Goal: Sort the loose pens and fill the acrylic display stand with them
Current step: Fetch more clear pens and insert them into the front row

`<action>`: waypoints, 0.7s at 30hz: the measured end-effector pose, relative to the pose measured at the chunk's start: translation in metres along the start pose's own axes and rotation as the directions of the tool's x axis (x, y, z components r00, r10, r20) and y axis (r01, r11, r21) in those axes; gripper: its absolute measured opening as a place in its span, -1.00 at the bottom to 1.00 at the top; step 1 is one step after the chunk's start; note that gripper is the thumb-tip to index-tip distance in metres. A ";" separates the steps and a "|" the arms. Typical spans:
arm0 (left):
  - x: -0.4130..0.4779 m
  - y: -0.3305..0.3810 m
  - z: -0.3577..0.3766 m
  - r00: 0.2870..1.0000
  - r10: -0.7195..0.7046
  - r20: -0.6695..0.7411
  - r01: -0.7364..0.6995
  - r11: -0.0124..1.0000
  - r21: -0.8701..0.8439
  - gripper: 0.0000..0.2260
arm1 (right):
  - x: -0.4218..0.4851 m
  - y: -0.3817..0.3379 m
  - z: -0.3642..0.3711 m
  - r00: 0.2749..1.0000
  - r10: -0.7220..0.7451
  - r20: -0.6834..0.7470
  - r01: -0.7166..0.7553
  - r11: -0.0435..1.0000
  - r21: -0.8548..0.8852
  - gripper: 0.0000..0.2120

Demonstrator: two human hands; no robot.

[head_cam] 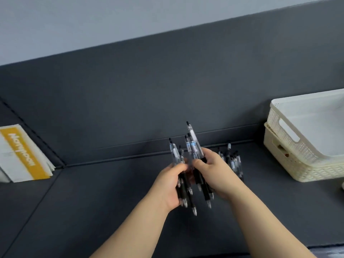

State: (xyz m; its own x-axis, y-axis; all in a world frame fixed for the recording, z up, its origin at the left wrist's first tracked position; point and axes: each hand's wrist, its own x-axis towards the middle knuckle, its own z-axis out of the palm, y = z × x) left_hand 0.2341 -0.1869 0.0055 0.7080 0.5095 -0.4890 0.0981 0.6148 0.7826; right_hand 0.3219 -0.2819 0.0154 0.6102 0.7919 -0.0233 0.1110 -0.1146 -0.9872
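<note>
Left hand [170,184] and right hand [214,173] each grip pens [192,144].

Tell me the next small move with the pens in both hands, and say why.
The left hand grips one splayed bunch of pens, the right hand a second bunch, tips at uneven heights. Loose pens lie on the dark surface beyond the right hand, and no display stand is in view. So probably merge both bunches into one hand and level their tips.

Clear-barrelled pens [192,146] with black grips, black clickers and silver tips. Dark grey padded surface [93,202] and backrest, pale grey wall [93,25]. Cream lattice-patterned baskets [290,146], stacked. White package [22,155] with a mustard-yellow band bearing white lettering.
</note>
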 end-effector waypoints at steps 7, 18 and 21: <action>-0.053 0.025 -0.094 0.994 0.101 -0.046 -0.108 0.974 -0.200 -0.76 | -0.005 -0.019 0.122 0.998 -0.047 0.037 0.049 0.997 -0.056 -0.75; -0.182 0.065 -0.326 0.956 0.182 -0.228 -0.260 0.886 -0.384 -0.75 | -0.053 -0.067 0.391 0.943 -0.165 0.288 0.194 0.978 -0.075 -0.74; -0.223 0.073 -0.396 0.925 0.229 -0.303 -0.341 0.853 -0.394 -0.73 | -0.071 -0.079 0.473 0.909 -0.235 0.343 0.278 0.957 -0.081 -0.78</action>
State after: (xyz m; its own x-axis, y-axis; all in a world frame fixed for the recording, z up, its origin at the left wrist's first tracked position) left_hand -0.1929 -0.0171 0.0192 0.4654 0.7947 -0.3897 -0.4333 0.5884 0.6827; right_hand -0.1015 -0.0455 0.0206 0.2595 0.9530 0.1562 0.3391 0.0615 -0.9387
